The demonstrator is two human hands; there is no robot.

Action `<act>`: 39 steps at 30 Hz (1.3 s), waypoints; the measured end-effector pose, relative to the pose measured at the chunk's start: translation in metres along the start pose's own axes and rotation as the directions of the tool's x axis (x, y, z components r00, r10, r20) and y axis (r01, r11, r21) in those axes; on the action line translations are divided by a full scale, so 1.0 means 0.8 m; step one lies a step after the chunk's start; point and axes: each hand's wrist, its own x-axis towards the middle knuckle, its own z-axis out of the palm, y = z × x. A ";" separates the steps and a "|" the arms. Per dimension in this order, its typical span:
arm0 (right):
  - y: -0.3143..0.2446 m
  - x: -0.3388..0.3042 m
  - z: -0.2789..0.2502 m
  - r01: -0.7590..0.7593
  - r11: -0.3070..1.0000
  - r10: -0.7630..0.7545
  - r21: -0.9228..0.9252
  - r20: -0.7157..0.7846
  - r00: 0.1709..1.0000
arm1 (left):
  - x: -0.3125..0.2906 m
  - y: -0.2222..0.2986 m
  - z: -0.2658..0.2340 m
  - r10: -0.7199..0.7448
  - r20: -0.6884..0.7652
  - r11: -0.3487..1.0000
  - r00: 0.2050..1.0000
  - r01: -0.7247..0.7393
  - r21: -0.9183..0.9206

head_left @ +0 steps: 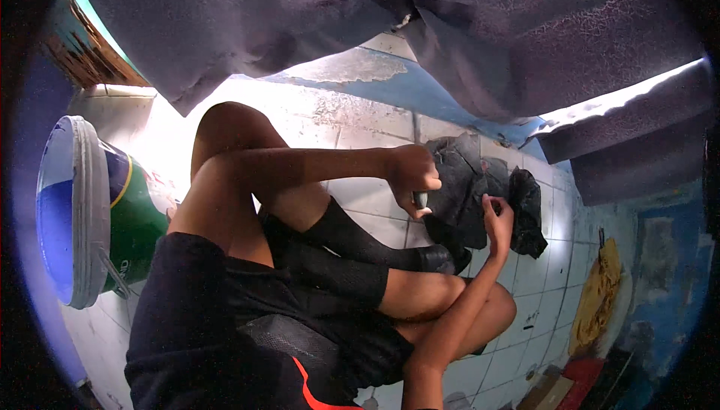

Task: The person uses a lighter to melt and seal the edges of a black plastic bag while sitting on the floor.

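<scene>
Dark cloth (456, 189), three o'clock. Left grip (412, 176): wrapped round small grey item (420, 199), presumably for control. Right grip (498, 222): over cloth; cannot tell if pinching.

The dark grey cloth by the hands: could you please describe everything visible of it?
The dark grey cloth looks like matte fabric, creased and bunched, with seam-like lines. It lies over white floor tiles. The right hand appears to pinch it; whether the closed left hand touches it is unclear. A black, glossier crumpled piece adjoins its right side.
</scene>
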 end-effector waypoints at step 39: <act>-0.009 0.000 0.010 -0.044 0.995 0.041 0.085 0.037 0.998 | -0.021 -0.030 0.011 -0.128 0.079 0.992 0.989 0.128 0.010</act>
